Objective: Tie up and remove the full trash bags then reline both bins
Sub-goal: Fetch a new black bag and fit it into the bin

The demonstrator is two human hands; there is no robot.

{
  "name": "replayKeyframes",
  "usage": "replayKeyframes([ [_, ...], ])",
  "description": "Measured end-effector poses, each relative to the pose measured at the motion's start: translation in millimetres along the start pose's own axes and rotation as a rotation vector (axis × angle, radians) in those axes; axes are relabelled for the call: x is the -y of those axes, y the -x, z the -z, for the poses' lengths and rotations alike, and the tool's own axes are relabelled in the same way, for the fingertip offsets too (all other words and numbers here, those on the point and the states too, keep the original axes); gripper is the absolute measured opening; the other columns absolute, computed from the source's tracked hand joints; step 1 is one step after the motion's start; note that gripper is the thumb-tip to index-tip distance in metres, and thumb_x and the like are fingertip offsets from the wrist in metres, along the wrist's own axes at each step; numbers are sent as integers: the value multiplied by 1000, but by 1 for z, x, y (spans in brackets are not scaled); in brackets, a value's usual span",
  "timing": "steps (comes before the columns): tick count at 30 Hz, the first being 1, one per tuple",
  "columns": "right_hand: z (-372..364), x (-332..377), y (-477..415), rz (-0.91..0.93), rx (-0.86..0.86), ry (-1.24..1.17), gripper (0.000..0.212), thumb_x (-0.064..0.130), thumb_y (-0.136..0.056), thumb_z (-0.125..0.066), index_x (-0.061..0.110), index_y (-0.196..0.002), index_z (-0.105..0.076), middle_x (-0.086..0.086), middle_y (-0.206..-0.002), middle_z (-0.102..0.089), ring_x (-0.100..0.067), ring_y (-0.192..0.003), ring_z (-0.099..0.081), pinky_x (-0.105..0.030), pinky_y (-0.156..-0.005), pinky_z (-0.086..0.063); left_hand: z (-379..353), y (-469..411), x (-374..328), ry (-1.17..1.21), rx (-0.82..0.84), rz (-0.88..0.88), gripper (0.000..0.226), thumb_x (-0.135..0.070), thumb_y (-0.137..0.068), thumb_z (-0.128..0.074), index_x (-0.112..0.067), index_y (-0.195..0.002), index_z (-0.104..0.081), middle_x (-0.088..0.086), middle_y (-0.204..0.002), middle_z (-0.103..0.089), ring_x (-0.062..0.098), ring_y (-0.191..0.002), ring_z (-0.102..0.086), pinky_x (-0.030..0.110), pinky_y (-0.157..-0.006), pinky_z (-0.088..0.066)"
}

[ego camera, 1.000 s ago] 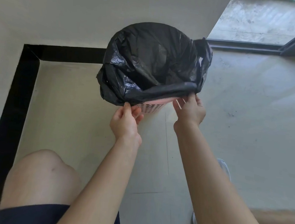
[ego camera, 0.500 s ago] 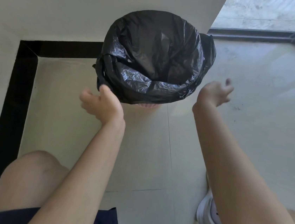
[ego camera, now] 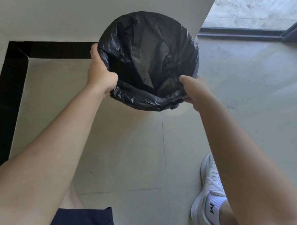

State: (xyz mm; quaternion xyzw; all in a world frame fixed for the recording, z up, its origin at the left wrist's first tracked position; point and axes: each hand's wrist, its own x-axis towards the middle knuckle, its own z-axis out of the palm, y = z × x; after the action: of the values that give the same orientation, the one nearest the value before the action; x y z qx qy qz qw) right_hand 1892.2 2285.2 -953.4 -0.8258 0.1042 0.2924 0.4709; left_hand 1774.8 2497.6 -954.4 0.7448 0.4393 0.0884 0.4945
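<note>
Gripping the black bag at its rolled edge: left hand clamped on the left side, right hand closed on the near-right. Bag opens toward camera, bin underneath fully hidden, in the wall corner above the tiled floor.

Black trash bag lines bin — mouth open, edge folded over rim.

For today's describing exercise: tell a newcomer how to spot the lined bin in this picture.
Find the corner where the pale wall meets the black skirting. There, a round bin stands on the tiled floor, gripped by the left hand and right hand. Its crinkled, glossy black bag sets it apart.
</note>
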Motion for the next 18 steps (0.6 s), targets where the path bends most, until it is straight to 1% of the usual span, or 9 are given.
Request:
replayKeyframes([
  [2,6,-2,3,-63,94,0,30,23,-88,-54,13,-114,-64,-6,-96,-73,-21,-80,-72,-29,-59,-59,5,-2,0,1,69,12,97,9,-73,-43,-36,-152,-8,1,-138,-49,22,-121,-52,41,-101,-49],
  [4,10,-1,3,-49,103,57,33,27,-87,-54,13,-116,-63,-8,-104,-72,-23,-91,-71,-35,-73,-61,8,-5,-1,-33,117,12,100,6,-74,-50,-37,-152,-4,2,-140,-47,24,-122,-51,43,-102,-47],
  [6,12,3,-1,-11,37,186,63,42,-77,-61,14,-132,-52,-10,-122,-64,-30,-113,-63,-45,-94,-55,11,-6,-4,-208,132,19,108,-6,-75,-66,-36,-153,3,10,-151,-34,33,-134,-40,50,-108,-40],
  [8,13,9,-2,50,-116,398,98,56,-75,-66,15,-153,-22,-15,-150,-37,-37,-138,-40,-51,-112,-37,15,0,-10,-513,39,-58,113,-34,-78,-76,-28,-154,8,16,-162,-7,37,-147,-13,55,-115,-26],
  [9,13,14,0,139,-219,478,102,58,-80,-65,17,-156,-11,-17,-158,-20,-38,-145,-25,-52,-118,-25,19,4,-15,-610,-57,-199,110,-44,-80,-73,-22,-155,4,18,-161,-5,38,-148,-10,56,-114,-24],
  [11,12,27,11,435,-451,541,92,54,-86,-63,20,-156,-13,-18,-162,-4,-37,-150,-9,-52,-120,-13,24,10,-31,-660,-183,-606,85,-42,-85,-67,-13,-151,-22,19,-151,-31,38,-139,-29,52,-107,-32],
  [13,5,43,18,738,-535,599,75,44,-87,-64,26,-151,-29,-13,-160,-15,-34,-148,-14,-49,-119,-16,21,2,-43,-732,-14,-862,52,-31,-89,-62,-15,-136,-46,13,-132,-52,34,-122,-48,47,-97,-42],
  [16,-20,65,4,958,-146,909,55,37,-88,-66,31,-140,-49,-8,-140,-46,-31,-130,-43,-50,-105,-41,3,-18,-50,-1199,320,-851,53,-50,-88,-59,-21,-131,-54,8,-128,-55,31,-122,-49,51,-102,-41],
  [18,-41,67,-13,853,176,1187,71,43,-82,-75,29,-145,-44,-11,-139,-46,-34,-128,-46,-52,-100,-47,-8,-30,-42,-1489,453,-676,74,-70,-80,-57,-22,-137,-49,11,-137,-50,32,-134,-39,59,-113,-24],
])
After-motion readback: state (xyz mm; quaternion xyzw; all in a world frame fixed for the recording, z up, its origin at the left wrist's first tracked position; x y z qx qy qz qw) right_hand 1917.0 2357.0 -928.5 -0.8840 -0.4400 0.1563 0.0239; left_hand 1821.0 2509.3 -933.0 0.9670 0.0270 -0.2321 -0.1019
